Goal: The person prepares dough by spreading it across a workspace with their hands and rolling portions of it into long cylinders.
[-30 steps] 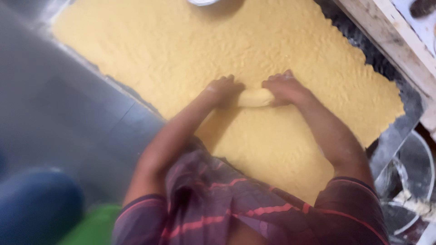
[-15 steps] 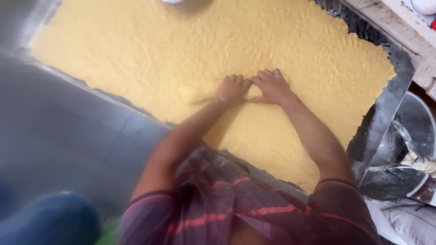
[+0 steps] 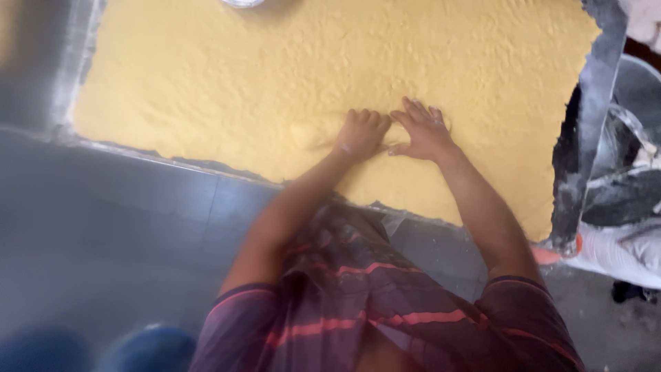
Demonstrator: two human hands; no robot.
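A: How are the hands placed?

B: The left hand (image 3: 361, 132) is laid on the yellow dough sheet (image 3: 227, 89), its fingers curled under so that the knuckles are pressed into the surface; nothing can be seen held in it. Just beside it, the right hand (image 3: 423, 131) is spread flat, palm down, fingers opened and splayed, with nothing gripped. The thumbs are almost touching.

A: And the dough itself?

B: It is spread as a wide, rough-textured layer across a metal table (image 3: 592, 103), covering nearly the whole top. Its near edge is ragged, and both hands are set close to that edge, towards the middle of the sheet.

A: What is seen from left to right?

B: At the far left, the grey floor (image 3: 103, 227) and a blurred blue object (image 3: 148, 348) are visible. In the middle, a dark striped shirt (image 3: 385, 310) is worn, both forearms reaching forward from it. At the top edge, a pale round vessel (image 3: 242, 3) is partly cut off. On the right, bare metal is exposed beyond the dough, and a white cloth-like thing (image 3: 620, 251) lies lower down.
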